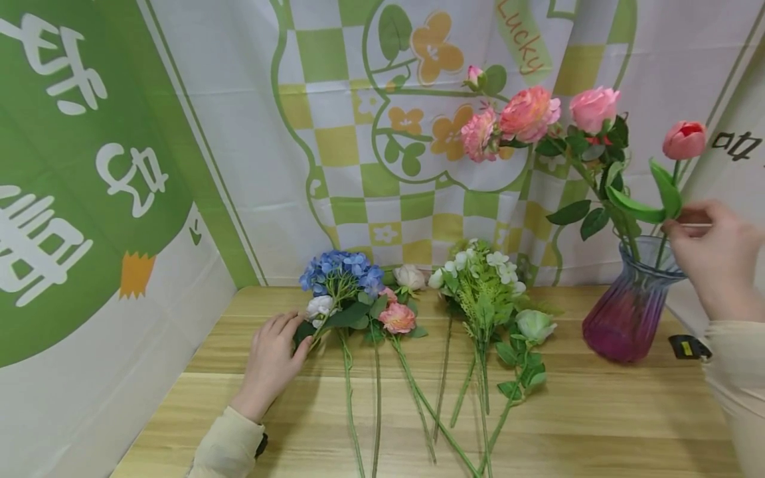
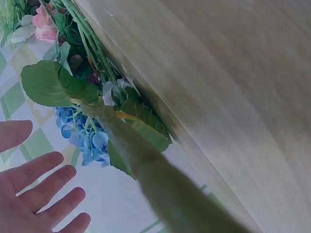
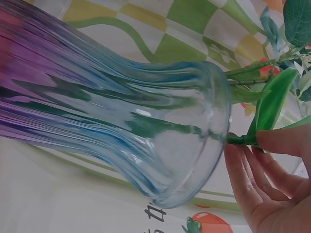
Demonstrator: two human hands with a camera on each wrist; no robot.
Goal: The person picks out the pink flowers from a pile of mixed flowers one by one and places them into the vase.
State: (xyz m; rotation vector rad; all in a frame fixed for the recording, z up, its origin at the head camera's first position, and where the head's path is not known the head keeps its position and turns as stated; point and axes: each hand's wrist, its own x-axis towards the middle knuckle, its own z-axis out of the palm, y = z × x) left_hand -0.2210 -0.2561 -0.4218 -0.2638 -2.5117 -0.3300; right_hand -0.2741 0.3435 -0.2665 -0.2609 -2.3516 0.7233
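At the right, my right hand (image 1: 720,259) pinches the stem of a pink tulip (image 1: 685,141) just above the rim of a glass vase (image 1: 624,325), blue at the neck and purple-red below. In the right wrist view, thumb and fingertips hold the tulip's green stem (image 3: 236,139) at the vase mouth, its lower part inside the glass. Pink roses (image 1: 530,114) lean left out of the same vase. My left hand (image 1: 271,362) is beside a blue hydrangea (image 1: 346,271) and a small white flower (image 1: 321,307), its fingers straight and spread in the left wrist view.
Several more stems lie across the wooden table (image 1: 287,425): a coral flower (image 1: 397,318), a white bloom (image 1: 410,277), a white-flowered green bunch (image 1: 478,279) and a pale green rose (image 1: 535,325). A small black object (image 1: 688,346) lies right of the vase. Printed cloth hangs behind.
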